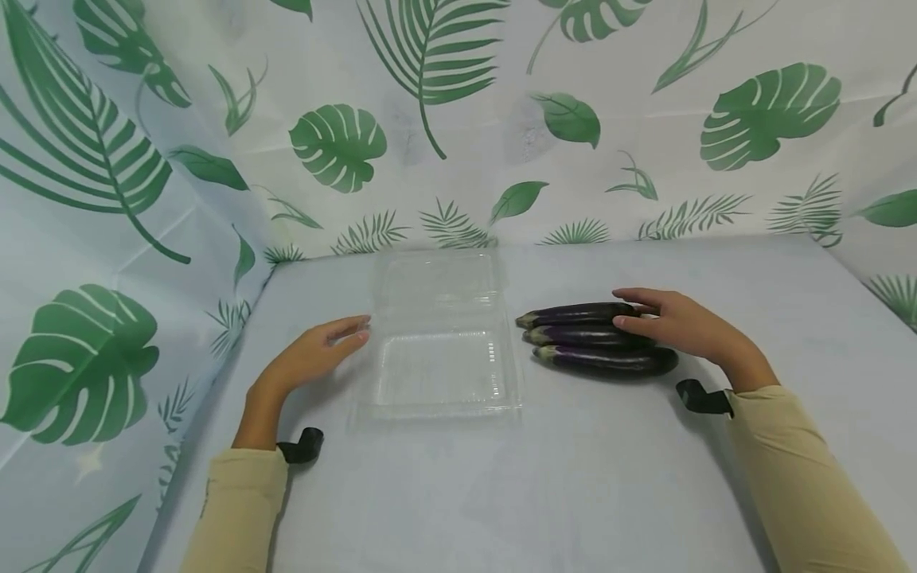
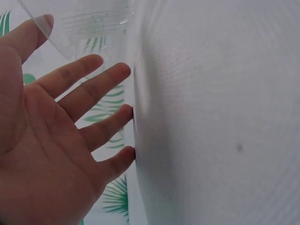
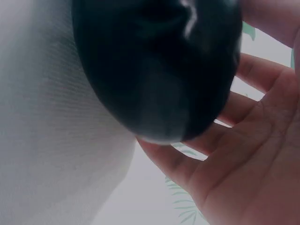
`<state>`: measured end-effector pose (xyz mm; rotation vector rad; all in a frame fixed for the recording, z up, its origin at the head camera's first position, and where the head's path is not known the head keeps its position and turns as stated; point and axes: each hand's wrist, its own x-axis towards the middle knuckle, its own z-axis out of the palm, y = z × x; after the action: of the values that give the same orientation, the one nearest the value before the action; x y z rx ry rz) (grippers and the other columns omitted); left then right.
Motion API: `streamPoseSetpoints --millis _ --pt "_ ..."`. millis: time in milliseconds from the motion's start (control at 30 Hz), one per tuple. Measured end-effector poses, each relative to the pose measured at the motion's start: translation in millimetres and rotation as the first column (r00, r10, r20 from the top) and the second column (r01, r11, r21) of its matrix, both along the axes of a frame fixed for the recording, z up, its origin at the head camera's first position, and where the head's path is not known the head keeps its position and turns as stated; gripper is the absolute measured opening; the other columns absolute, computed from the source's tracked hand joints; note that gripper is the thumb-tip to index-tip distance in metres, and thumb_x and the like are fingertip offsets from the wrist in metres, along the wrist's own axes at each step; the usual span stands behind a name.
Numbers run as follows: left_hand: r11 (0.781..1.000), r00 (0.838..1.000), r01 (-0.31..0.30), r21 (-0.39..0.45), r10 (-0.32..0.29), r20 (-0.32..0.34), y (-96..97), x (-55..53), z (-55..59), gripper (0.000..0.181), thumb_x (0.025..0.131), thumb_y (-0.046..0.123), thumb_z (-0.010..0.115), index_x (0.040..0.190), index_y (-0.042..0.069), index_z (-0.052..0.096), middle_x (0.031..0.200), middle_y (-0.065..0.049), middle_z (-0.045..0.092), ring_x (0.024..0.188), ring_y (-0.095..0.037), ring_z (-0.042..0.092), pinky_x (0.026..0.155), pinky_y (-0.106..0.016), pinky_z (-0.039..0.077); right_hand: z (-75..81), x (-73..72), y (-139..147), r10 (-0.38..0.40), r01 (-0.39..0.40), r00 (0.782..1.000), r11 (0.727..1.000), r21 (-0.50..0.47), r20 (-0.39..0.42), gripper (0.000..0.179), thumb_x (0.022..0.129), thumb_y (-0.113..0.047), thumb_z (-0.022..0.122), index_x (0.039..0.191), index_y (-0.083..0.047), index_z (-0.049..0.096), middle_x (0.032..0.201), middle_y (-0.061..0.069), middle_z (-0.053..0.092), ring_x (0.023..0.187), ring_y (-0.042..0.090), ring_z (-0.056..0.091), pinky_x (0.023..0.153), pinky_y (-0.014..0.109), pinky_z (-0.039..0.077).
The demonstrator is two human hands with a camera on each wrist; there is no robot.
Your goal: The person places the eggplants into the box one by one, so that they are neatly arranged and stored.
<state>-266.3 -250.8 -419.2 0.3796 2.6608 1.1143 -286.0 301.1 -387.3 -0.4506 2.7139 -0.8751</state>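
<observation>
Three dark purple eggplants lie side by side in the head view: a far one, a middle one and a near one. Their stem ends point left. My right hand is over the right ends of the far two, thumb at the middle one, fingers spread loosely. In the right wrist view an eggplant's rounded end hides part of the fingers. A clear plastic clamshell box lies with its lid folded back. My left hand has its fingertips at the box's left edge, fingers extended.
A pale cloth covers the table. Leaf-printed cloth rises behind the table and along its left side. Black wrist-camera mounts stick out inward from both sleeves, close over the table.
</observation>
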Motion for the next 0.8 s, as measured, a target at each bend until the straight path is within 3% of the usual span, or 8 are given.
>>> streamPoseSetpoints --millis 233,567,800 --pt "1.000 1.000 -0.005 -0.011 0.005 0.010 -1.7 1.8 2.9 0.068 0.111 0.054 0.052 0.161 0.008 0.050 0.162 -0.013 0.050 0.155 -0.038 0.035 0.123 -0.062 0.030 -2.6 -2.3 -4.1 -0.003 0.003 1.000 1.000 -0.014 -0.002 0.068 0.108 -0.036 0.067 0.159 0.005 0.046 0.158 0.033 0.045 0.145 0.052 0.042 0.114 0.073 0.035" --pt "1.000 1.000 -0.010 -0.014 0.010 0.012 1.2 -0.5 2.3 0.070 0.111 0.055 0.051 0.162 0.006 0.049 0.164 -0.013 0.048 0.156 -0.038 0.034 0.124 -0.061 0.029 -5.2 -3.5 -3.0 -0.060 0.061 0.998 0.997 -0.041 0.003 0.063 0.108 -0.032 0.067 0.155 0.005 0.050 0.151 0.033 0.053 0.139 0.050 0.048 0.109 0.071 0.041" --pt "1.000 1.000 -0.019 -0.016 0.020 0.017 -0.1 -0.4 1.1 0.070 0.111 0.057 0.051 0.161 0.008 0.050 0.164 -0.012 0.048 0.157 -0.036 0.033 0.125 -0.060 0.029 -5.9 -4.0 -5.5 -0.097 0.101 0.993 0.993 -0.065 0.063 0.061 0.108 -0.029 0.065 0.152 0.011 0.051 0.144 0.034 0.056 0.131 0.045 0.051 0.109 0.066 0.042"
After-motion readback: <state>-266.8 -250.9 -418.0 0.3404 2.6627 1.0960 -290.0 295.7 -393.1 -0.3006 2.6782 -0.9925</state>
